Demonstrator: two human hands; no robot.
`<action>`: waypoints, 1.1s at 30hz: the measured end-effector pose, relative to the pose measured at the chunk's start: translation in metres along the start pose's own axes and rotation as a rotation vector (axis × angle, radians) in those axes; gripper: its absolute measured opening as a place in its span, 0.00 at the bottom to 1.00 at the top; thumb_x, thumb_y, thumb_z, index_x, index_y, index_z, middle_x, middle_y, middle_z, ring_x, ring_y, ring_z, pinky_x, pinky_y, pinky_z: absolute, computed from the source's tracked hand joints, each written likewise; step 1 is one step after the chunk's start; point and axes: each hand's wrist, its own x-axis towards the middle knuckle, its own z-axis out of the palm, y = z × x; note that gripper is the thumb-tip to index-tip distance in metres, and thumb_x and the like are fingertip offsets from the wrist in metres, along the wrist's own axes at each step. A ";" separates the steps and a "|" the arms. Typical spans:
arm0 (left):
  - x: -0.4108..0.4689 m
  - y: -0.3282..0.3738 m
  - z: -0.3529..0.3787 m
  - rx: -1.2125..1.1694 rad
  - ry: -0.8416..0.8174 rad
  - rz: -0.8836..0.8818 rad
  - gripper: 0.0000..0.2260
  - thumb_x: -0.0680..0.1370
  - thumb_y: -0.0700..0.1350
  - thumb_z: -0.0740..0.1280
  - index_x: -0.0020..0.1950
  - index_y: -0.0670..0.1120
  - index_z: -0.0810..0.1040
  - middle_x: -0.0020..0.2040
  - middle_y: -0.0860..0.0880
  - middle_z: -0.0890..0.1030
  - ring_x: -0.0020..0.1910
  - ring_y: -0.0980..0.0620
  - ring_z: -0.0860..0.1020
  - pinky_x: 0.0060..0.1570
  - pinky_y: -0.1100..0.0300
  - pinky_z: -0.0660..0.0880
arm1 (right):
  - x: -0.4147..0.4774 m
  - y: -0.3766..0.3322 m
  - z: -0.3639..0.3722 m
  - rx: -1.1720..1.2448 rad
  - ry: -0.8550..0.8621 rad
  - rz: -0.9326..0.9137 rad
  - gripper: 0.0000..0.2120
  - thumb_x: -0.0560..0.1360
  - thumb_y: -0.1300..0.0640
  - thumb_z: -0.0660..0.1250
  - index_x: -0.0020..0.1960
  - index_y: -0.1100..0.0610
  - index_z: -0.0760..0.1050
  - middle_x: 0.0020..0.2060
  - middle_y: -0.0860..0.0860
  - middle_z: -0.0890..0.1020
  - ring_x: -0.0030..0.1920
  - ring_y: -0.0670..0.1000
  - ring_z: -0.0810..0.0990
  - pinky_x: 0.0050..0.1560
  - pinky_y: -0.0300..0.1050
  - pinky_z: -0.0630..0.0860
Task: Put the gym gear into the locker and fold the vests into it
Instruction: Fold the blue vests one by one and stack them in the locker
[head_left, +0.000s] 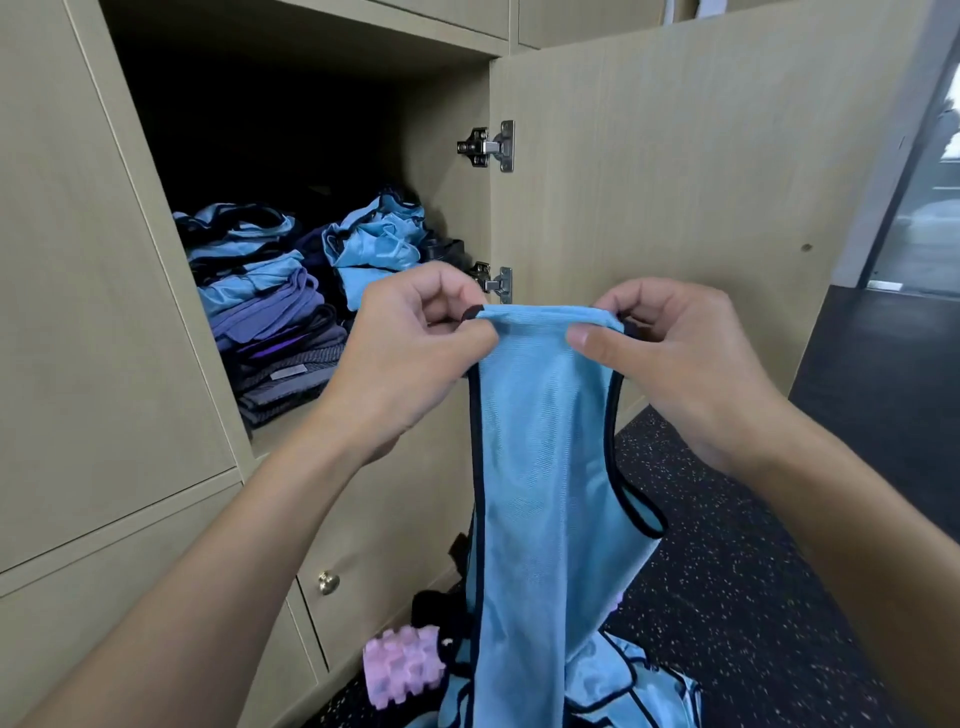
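Pale wood-grain cupboard fronts (104, 312) fill the left side and run up past the top edge. One locker (291, 135) stands open, its upper inside dark, and its door (675, 182) swings out to the right on 2 metal hinges (491, 147). A lower door carries a round brass knob (328, 582). The floor (727, 597) is black with pale speckles. At far right a grey frame (893, 156) borders a glass panel (930, 218) bright with daylight.

Locker shelf (280, 432): folded stack (275, 322), crumpled vests (374, 249). Speckled floor (727, 571): pink foam roller (402, 665), loose vests (623, 686).
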 end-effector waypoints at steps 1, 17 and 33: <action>0.000 0.002 0.000 -0.024 0.018 0.007 0.08 0.68 0.34 0.65 0.40 0.47 0.76 0.35 0.52 0.77 0.30 0.56 0.72 0.34 0.63 0.68 | 0.001 -0.001 0.000 0.024 0.011 -0.005 0.09 0.71 0.64 0.75 0.37 0.54 0.78 0.36 0.51 0.81 0.36 0.46 0.76 0.38 0.37 0.74; -0.005 -0.001 0.013 -0.274 0.050 -0.164 0.25 0.79 0.33 0.67 0.71 0.50 0.62 0.47 0.40 0.86 0.45 0.42 0.84 0.53 0.47 0.79 | -0.002 0.010 -0.003 0.063 -0.182 0.240 0.44 0.71 0.59 0.76 0.76 0.40 0.54 0.48 0.52 0.87 0.48 0.54 0.86 0.53 0.56 0.81; -0.018 -0.025 0.016 -0.460 -0.078 -0.157 0.36 0.77 0.30 0.66 0.76 0.61 0.61 0.54 0.32 0.82 0.51 0.42 0.82 0.51 0.52 0.81 | -0.009 0.016 -0.005 0.193 -0.213 0.284 0.43 0.74 0.64 0.71 0.76 0.39 0.49 0.31 0.50 0.84 0.33 0.44 0.84 0.35 0.36 0.79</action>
